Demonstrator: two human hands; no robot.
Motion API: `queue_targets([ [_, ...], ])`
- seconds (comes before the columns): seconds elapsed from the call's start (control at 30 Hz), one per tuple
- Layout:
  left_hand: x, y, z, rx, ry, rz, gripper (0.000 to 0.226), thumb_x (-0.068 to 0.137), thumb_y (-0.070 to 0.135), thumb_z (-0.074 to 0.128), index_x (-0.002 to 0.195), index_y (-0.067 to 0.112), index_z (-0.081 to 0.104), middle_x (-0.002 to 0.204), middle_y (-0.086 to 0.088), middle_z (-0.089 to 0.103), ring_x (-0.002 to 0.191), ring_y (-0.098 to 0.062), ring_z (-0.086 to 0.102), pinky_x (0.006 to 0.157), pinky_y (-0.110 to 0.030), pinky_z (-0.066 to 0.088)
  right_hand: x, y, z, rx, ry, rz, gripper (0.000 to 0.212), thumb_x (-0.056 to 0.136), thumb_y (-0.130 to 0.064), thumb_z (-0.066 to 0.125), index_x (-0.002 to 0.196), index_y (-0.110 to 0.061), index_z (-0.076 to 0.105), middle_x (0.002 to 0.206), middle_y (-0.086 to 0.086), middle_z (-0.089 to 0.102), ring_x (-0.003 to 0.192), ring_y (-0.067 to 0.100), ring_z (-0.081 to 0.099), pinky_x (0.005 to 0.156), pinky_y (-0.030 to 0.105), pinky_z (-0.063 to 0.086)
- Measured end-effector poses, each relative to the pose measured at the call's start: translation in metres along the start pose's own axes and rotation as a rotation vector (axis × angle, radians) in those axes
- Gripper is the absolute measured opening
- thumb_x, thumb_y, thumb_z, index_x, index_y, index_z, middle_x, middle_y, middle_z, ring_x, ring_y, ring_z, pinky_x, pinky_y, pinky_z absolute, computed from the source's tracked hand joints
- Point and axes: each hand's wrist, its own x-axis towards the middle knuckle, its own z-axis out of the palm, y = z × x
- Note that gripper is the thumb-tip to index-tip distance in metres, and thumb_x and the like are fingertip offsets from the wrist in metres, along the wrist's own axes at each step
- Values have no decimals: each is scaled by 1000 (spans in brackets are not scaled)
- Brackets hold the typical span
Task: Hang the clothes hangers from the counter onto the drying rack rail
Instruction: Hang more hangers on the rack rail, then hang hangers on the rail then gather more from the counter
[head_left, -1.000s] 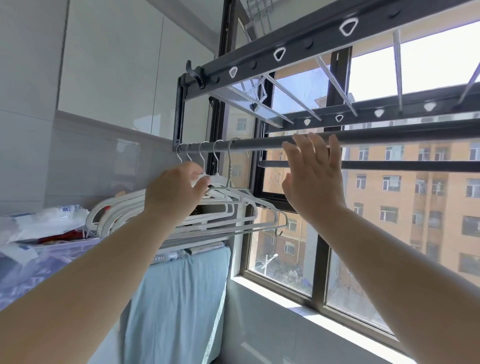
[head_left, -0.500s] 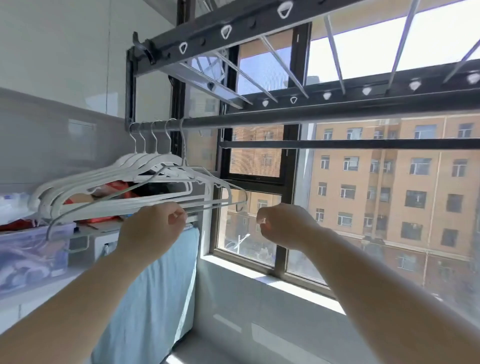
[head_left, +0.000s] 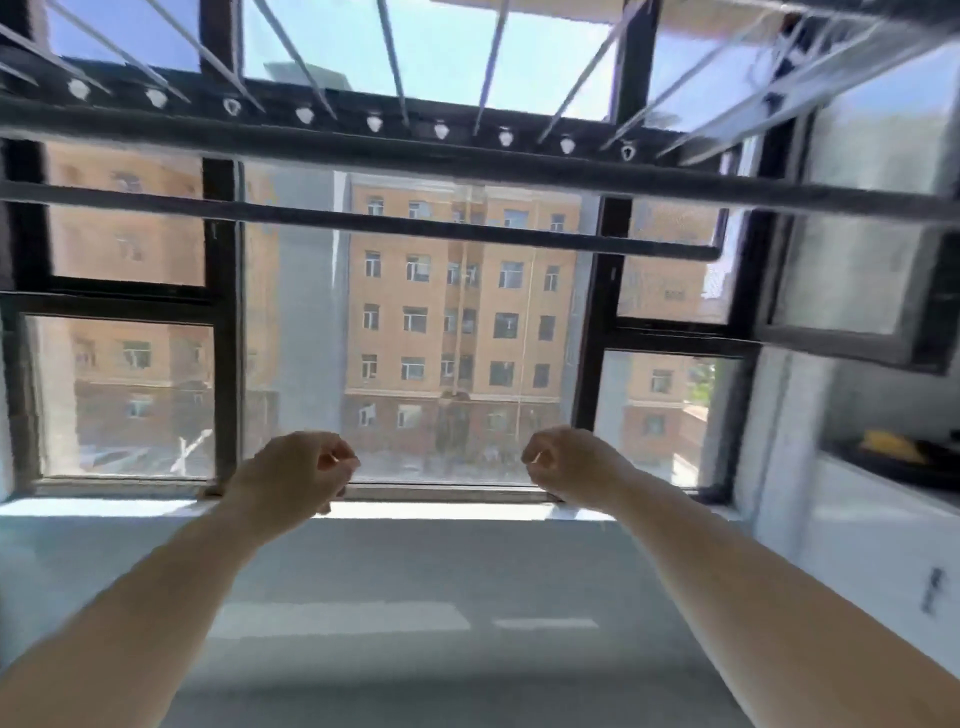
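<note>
The dark drying rack rail (head_left: 467, 171) runs across the upper view, with a thinner bar (head_left: 395, 226) just below it. Nothing hangs on the stretch of rail in view, and no hangers are visible. My left hand (head_left: 296, 475) and my right hand (head_left: 569, 467) are held out side by side, well below the rail and in front of the window. The fingers of both are loosely curled and hold nothing. The picture is blurred by motion.
A large black-framed window (head_left: 226, 322) fills the view, with a pale sill (head_left: 415, 512) under it. On the right, a white counter (head_left: 883, 499) carries a dark tray with something yellow (head_left: 888, 444), below a wall cabinet (head_left: 857, 275).
The view has swung right, so the white hangers at the rail's left end have left the picture. Both hands came down from the rail and now float curled and empty.
</note>
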Motion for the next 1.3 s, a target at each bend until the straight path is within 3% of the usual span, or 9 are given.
queue_targets([
  [0.13,3,103,89,-85,-113,135,15,87,22,54,75,26,61,56,16,59,49,-2,60,53,-16,40,-78,107,-38,-2,43,226,22,89,-18,48,105,-11,62,110,8,63,98,22,56,73,21,37],
  [0.3,-12,227,181,-192,-269,248,29,86,23,50,59,33,54,66,7,66,61,-11,64,57,-20,44,-180,209,-79,54,111,487,16,89,-18,46,97,-14,59,94,4,59,81,16,51,60,22,37],
  [0.4,-27,286,227,-231,-371,311,29,86,23,48,60,34,53,73,4,70,70,-17,66,65,-26,49,-233,253,-96,79,161,629,17,89,-18,46,100,-14,58,100,5,63,80,17,52,60,22,39],
  [0.6,-41,379,310,-300,-553,460,31,88,22,45,61,36,51,71,8,64,66,-13,64,56,-21,44,-314,320,-110,93,252,846,19,87,-16,45,100,-15,60,93,1,60,87,17,54,69,23,41],
  [0.77,-42,447,380,-339,-682,541,27,90,20,43,69,33,53,71,14,60,64,-5,60,53,-19,43,-351,380,-122,68,269,988,11,89,-18,45,91,-22,55,94,-1,61,87,16,55,73,24,40],
  [0.87,-30,485,420,-345,-732,587,26,89,21,44,69,34,52,74,10,63,70,-9,63,65,-23,48,-354,426,-138,40,306,1054,18,89,-18,45,100,-17,59,102,1,64,84,14,53,71,24,40],
  [1.07,2,560,508,-366,-836,599,31,87,11,44,64,30,53,72,6,63,68,-12,63,63,-21,46,-352,525,-155,-73,350,1175,24,89,-17,40,105,-15,59,109,1,62,97,20,56,80,27,45],
  [1.17,2,598,555,-360,-856,606,28,86,12,46,66,29,53,79,0,65,78,-20,65,73,-27,49,-373,571,-147,-54,365,1252,24,89,-16,40,105,-17,58,110,-2,62,99,19,57,76,25,43],
  [1.3,-9,658,614,-373,-885,610,33,84,11,43,61,33,50,79,-1,64,78,-23,63,67,-25,47,-415,641,-146,-87,384,1342,26,90,-19,40,112,-18,55,115,-4,59,101,16,55,74,21,38],
])
